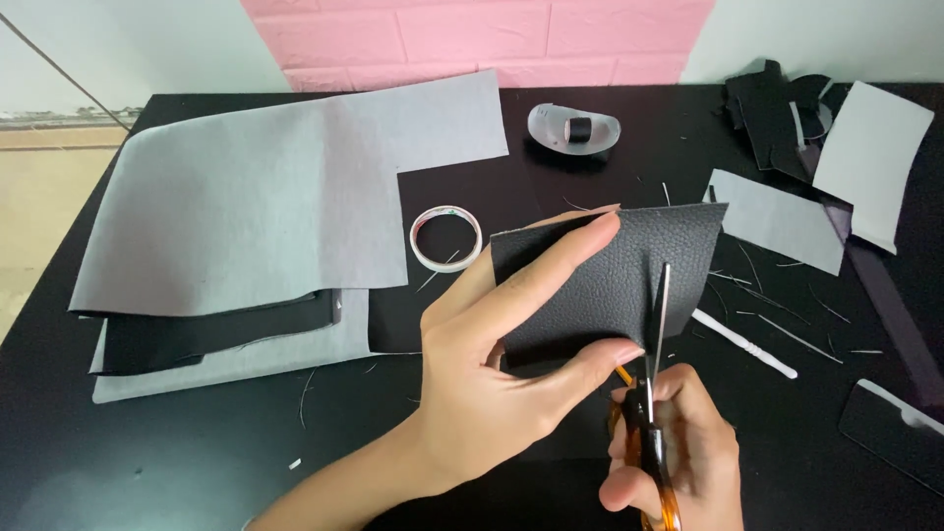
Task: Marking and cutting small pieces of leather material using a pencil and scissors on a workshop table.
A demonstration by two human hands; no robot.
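**Hands cutting black leather**

Left hand (492,364) pinches a black leather piece (600,285) above the black table (197,452), fingers spread across it. Right hand (678,452) grips scissors (654,374), blades up into the leather's lower edge. A tape roll (445,237) lies just left; grey sheets (265,197) beyond; thin scraps (787,334) lie right.

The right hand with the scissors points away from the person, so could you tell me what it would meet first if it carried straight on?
The right hand drives scissors already in the black leather piece held by the left hand. Beyond its far edge, probably bare black table; depth is unclear.
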